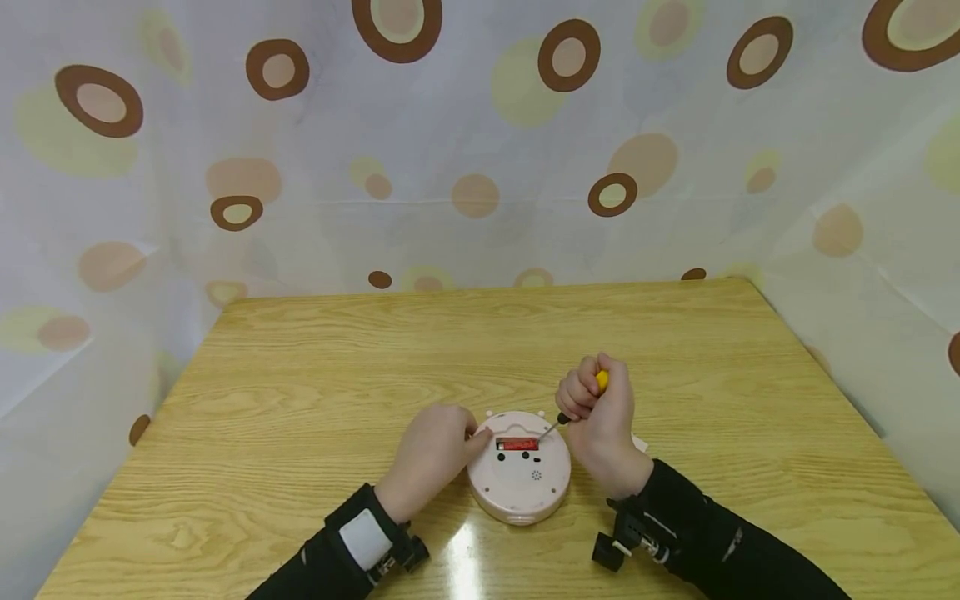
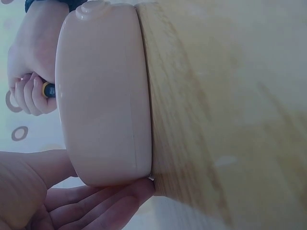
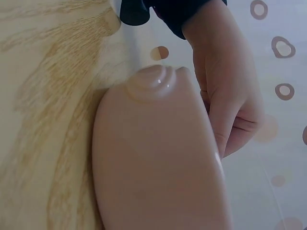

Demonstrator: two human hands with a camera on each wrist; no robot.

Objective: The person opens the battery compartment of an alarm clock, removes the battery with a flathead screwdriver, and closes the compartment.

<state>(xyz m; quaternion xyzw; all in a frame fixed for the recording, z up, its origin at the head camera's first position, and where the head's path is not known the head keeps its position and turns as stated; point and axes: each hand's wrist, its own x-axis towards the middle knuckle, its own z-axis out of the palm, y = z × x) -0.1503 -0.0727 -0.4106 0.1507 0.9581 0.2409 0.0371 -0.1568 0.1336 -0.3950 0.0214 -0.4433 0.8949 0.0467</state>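
Note:
A round, pale pink clock (image 1: pixel 517 487) lies with its back facing up on the wooden table. In its uncovered battery compartment sits a red battery (image 1: pixel 517 444). My left hand (image 1: pixel 435 454) grips the clock's left edge, thumb on the back and fingers along the side wall, as the left wrist view shows. A screwdriver (image 1: pixel 564 417) with a yellow and black handle is held in my right hand (image 1: pixel 606 429), fingers wrapped round it. Its thin shaft slants down to the right end of the battery. The right wrist view shows mostly the clock's side wall (image 3: pixel 153 158); the screwdriver is hidden there.
A small white piece (image 1: pixel 640 443) lies on the table, partly hidden behind my right wrist. The wooden tabletop (image 1: pixel 337 358) stretches out around the clock. A patterned curtain (image 1: pixel 480 150) hangs behind the table and along its sides.

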